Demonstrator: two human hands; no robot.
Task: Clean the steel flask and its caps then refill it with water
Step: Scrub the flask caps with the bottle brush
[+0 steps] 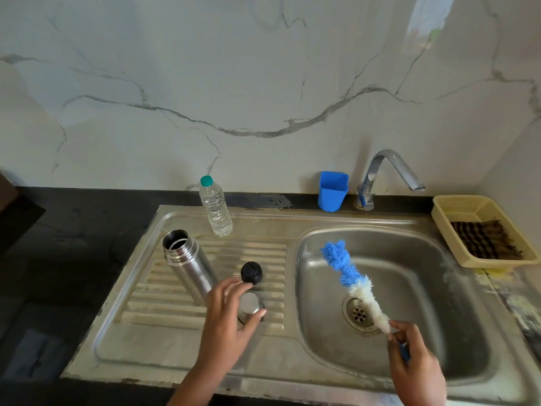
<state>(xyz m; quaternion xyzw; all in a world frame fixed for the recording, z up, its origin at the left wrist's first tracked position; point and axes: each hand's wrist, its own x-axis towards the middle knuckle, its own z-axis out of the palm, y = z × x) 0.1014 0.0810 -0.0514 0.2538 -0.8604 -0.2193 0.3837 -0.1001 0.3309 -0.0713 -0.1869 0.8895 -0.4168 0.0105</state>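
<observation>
Left hand (225, 315) is spreading loose fingers over the steel cap (250, 306), black cap (251, 273) and flask (187, 263) crowding beside; right hand (409, 356) is gripping the brush (351, 281) over the sink (409, 259).

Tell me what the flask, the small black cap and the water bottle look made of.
Flask: brushed steel, with a dull grey sheen and soft reflections.
Small black cap: probably plastic, matte black and moulded.
Water bottle: thin clear plastic, ribbed and see-through.

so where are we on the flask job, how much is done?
Done: the steel flask stands open on the drainboard, with the black inner cap set beside it.
In hand: the left hand reaches over the steel outer cap; the right hand holds the bottle brush over the sink basin.
Left: scrubbing and rinsing cannot be confirmed; no water runs from the tap. The refill remains, and the water bottle is still capped.
</observation>
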